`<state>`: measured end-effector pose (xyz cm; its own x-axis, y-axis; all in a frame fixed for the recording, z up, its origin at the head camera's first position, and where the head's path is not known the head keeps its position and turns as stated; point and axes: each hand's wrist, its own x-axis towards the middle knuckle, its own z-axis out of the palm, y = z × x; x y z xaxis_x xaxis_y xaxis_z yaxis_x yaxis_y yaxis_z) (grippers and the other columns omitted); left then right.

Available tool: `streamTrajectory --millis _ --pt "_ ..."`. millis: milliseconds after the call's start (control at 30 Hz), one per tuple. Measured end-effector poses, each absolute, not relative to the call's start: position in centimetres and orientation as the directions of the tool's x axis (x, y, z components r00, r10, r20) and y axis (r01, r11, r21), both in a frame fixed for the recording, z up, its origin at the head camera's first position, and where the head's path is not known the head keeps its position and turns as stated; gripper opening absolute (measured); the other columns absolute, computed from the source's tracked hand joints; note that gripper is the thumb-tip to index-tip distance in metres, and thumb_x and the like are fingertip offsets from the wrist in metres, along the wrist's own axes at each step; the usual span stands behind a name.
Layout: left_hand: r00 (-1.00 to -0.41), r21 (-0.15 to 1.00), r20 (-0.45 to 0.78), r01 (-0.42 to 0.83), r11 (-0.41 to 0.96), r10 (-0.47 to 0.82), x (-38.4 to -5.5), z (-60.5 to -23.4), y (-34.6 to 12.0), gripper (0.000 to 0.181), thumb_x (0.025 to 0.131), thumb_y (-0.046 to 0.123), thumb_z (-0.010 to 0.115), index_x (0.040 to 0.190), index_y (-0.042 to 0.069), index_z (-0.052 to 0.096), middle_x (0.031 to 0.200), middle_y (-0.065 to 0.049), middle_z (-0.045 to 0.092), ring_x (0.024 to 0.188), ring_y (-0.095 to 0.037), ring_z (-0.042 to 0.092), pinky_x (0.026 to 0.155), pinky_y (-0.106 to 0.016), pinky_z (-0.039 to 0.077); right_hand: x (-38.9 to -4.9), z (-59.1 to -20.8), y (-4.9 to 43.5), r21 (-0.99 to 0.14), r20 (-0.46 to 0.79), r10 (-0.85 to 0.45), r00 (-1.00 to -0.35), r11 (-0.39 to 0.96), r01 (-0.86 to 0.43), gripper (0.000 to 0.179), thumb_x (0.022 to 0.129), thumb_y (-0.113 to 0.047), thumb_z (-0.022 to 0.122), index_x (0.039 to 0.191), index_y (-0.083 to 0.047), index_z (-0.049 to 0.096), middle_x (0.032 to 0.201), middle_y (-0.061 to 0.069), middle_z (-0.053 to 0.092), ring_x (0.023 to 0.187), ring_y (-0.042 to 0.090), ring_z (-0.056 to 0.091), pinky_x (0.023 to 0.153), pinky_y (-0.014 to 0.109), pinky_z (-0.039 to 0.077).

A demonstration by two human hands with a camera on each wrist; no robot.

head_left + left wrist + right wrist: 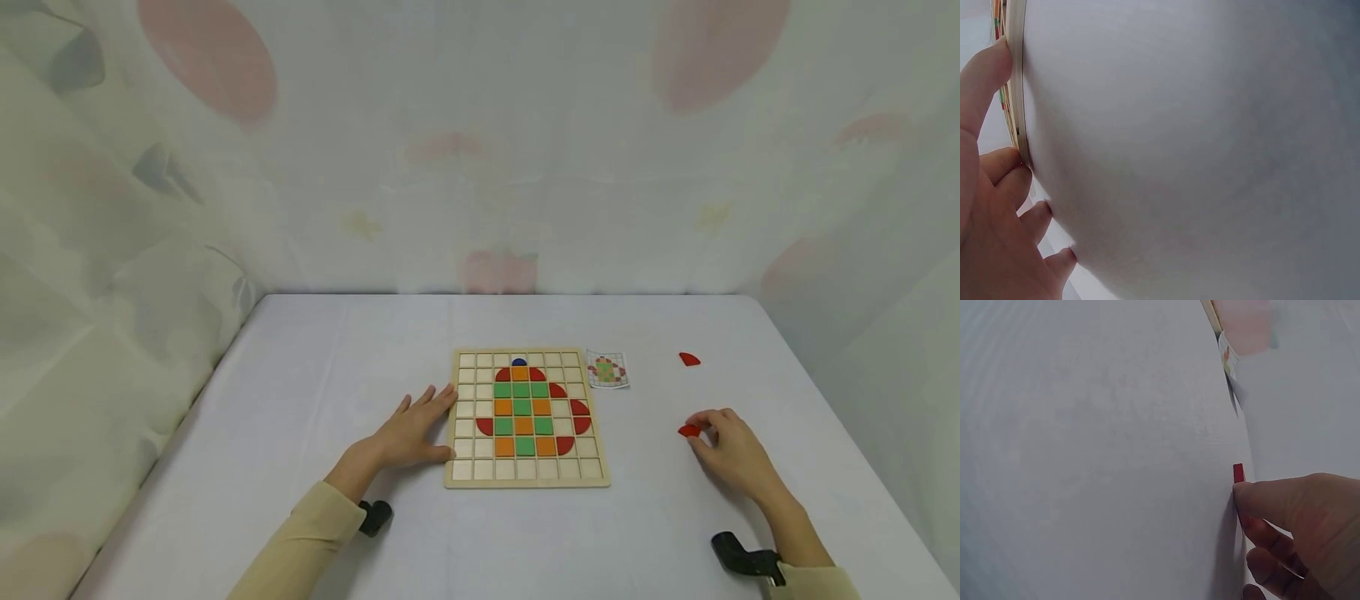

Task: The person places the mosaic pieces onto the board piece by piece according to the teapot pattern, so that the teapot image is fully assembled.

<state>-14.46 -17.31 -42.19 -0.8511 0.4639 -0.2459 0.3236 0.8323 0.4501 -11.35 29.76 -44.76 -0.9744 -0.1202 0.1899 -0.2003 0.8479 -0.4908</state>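
A wooden grid board (pixel 472 472) lies on the white table, filled in part with green and orange squares, red quarter-circle tiles and a blue piece at the top. My left hand (pixel 411 431) rests at the board's left edge, fingers spread and thumb touching the frame; the left wrist view shows the fingertips against the board's side (pixel 1016 81). Over at the right, my right hand (pixel 731 454) pinches a red quarter-circle tile (pixel 688 431) between thumb and fingers. In the right wrist view that red tile (pixel 1239 473) is seen edge-on, partly hidden by the thumb.
Another red quarter-circle tile (pixel 689 359) lies farther back on the right. A small printed pattern card (pixel 607 369) sits beside the board's upper right corner. Patterned cloth (pixel 450 208) hangs behind the table, with more on both sides.
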Motion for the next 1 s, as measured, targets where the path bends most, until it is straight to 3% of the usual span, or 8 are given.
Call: streamTrajectory --millis 200,533,800,1000 --pt "-0.851 0.444 -0.251 0.322 0.836 0.461 -14.5 -42.2 -17.2 0.089 0.078 0.038 0.071 0.147 0.013 0.023 0.154 -0.001 0.017 0.142 -0.029 0.011 0.111 -0.057 0.006 -11.5 -44.9 29.5 -0.488 0.197 -0.114 -0.974 0.85 -0.198 0.021 0.073 0.001 0.07 0.093 0.001 0.064 0.083 0.01 0.054 0.071 0.017 0.045 0.056 0.026 0.039" --pt "-0.852 0.448 -0.252 0.319 0.835 0.46 -14.2 -41.6 -17.2 0.087 0.078 0.036 0.072 0.147 0.01 0.024 0.153 -0.004 0.019 0.141 -0.032 0.012 0.11 -0.058 0.006 -12.8 -44.3 26.9 -0.518 0.132 -0.119 -0.984 0.838 -0.171 0.022 0.078 -0.005 0.066 0.099 0.001 0.064 0.095 0.015 0.057 0.081 0.026 0.053 0.069 0.04 0.047" --pt "-0.853 0.448 -0.256 0.312 0.838 0.454 -14.3 -41.9 -17.2 0.088 0.078 0.036 0.072 0.147 0.012 0.024 0.154 -0.002 0.018 0.141 -0.03 0.011 0.111 -0.056 0.006 -14.3 -43.8 23.5 -0.55 0.115 -0.168 -0.979 0.81 -0.204 0.022 0.08 -0.009 0.067 0.101 -0.004 0.064 0.099 0.011 0.057 0.086 0.024 0.051 0.074 0.039 0.048" --pt "-0.854 0.458 -0.253 0.308 0.834 0.454 -14.3 -41.9 -17.1 0.088 0.077 0.036 0.072 0.147 0.012 0.024 0.154 -0.001 0.018 0.142 -0.029 0.011 0.111 -0.056 0.005 -15.2 -43.4 20.3 -0.56 0.148 -0.242 -0.959 0.778 -0.284 0.02 0.079 -0.011 0.07 0.097 -0.009 0.064 0.094 0.006 0.057 0.083 0.021 0.051 0.072 0.035 0.046"
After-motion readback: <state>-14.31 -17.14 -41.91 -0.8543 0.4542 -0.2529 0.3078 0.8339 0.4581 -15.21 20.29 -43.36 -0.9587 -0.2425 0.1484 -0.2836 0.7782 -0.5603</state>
